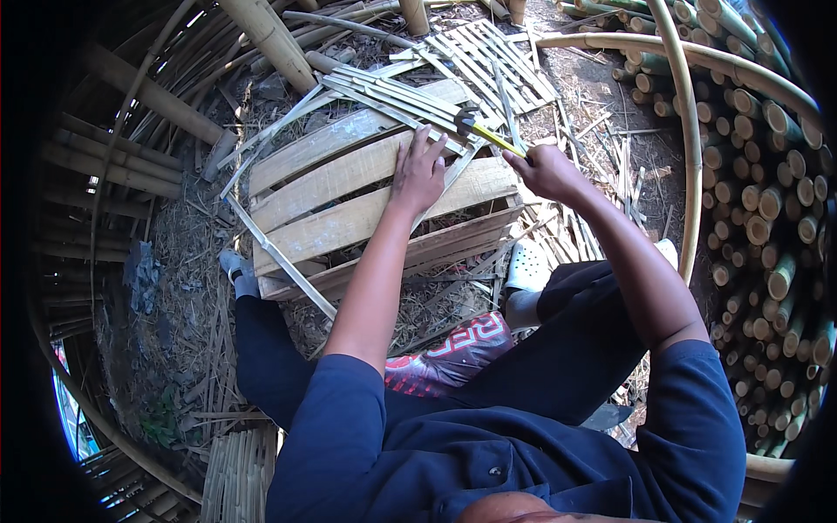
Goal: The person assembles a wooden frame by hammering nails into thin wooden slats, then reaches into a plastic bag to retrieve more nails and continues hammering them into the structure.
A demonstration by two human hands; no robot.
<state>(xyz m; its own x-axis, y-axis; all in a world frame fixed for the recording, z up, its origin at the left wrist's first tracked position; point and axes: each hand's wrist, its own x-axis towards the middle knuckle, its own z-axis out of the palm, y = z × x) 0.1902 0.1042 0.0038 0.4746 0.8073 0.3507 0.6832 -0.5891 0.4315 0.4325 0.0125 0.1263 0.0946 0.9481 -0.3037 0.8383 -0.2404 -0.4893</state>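
My right hand [547,173] is wrapped round the yellow handle of a hammer [497,139]. The dark hammer head hangs just beyond the fingertips of my left hand [418,179]. That left hand lies with its fingers spread at the ends of several thin bamboo strips [388,98], over a low wooden slatted crate [327,196]. Whether a nail is under its fingers is too small to tell. The strips rest across the crate's far side, and a lattice of bamboo slats [488,65] joins them at the far right.
A big stack of cut bamboo poles [767,218] fills the right side, with a curved bamboo pole [689,131] before it. A thick bamboo post [272,44] slants at the back. One long strip [279,257] leans past the crate's left end. Split bamboo [235,475] lies at lower left.
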